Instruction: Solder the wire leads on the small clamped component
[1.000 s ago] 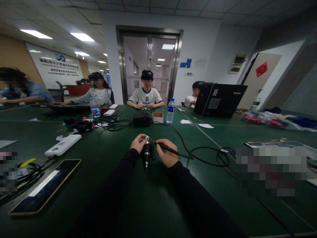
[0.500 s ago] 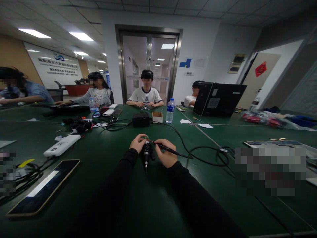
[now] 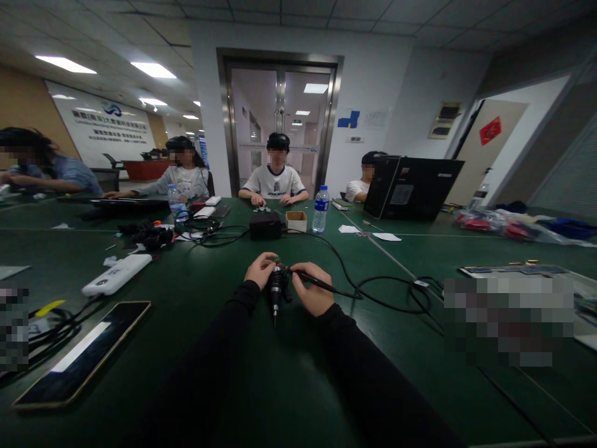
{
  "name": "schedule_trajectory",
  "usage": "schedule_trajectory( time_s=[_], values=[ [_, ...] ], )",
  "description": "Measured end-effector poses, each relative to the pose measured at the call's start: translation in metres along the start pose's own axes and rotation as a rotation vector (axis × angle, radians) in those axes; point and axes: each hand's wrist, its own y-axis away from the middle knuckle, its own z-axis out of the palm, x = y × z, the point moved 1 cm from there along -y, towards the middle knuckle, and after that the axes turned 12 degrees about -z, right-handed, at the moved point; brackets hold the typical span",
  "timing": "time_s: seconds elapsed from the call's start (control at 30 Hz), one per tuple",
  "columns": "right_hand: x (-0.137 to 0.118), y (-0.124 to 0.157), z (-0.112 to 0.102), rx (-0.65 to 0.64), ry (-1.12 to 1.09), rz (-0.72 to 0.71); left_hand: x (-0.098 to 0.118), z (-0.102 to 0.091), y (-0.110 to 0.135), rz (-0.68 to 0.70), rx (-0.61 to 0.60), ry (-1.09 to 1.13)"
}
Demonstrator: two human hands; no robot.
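Observation:
In my right hand [image 3: 314, 289] is a black, pen-shaped soldering iron [image 3: 317, 282], its thin front end pointing left and its cord trailing off to the right. The fingers of my left hand [image 3: 260, 270] are pinched together at a small part [image 3: 277, 261] with a bit of red on it, too small to make out. Between my hands lies a dark cylindrical tool [image 3: 276, 287], with a silver collar and a thin point towards me. The iron's front end comes close to the small part; whether they touch, I cannot tell.
Beyond my hands stand a black box [image 3: 265, 226], a small cardboard box [image 3: 296, 221] and a water bottle [image 3: 321, 210]. A looped cable [image 3: 396, 307] lies right. On the left are a phone [image 3: 84, 354] and white power strip [image 3: 116, 275]. Several people sit around the green table [image 3: 289, 386].
My hands stay almost in place, and the small part at my left fingertips looks slightly turned. Across the table, a person's hands have moved apart.

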Motion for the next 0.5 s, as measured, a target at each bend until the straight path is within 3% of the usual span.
schedule_trajectory(
  time_s=[0.5],
  values=[
    [0.000, -0.001, -0.001, 0.024, 0.014, 0.022, -0.009, 0.000, -0.005, -0.024, 0.007, 0.019]
  ],
)
